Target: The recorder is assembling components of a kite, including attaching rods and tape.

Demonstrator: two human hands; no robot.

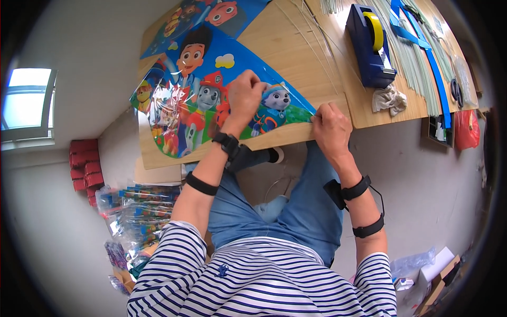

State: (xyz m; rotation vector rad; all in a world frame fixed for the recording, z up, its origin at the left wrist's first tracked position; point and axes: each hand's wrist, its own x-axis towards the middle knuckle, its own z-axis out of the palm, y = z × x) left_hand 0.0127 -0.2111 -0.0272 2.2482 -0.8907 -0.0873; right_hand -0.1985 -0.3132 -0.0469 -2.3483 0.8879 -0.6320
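A glossy kite sail printed with cartoon characters lies on the wooden table, its rounded lower left end close to the near edge. My right hand is closed at the sail's pointed right corner, pinching it between thumb and fingers. Over the middle of the sail, my left hand is curled with thumb and forefinger together. Whatever it may hold is too small or hidden to tell. Black straps circle both my forearms.
A dark blue tape dispenser with yellow tape stands at the right, beside a crumpled white cloth. Thin pale rods, a blue strap and black scissors lie farther right. Packaged printed goods are piled at lower left.
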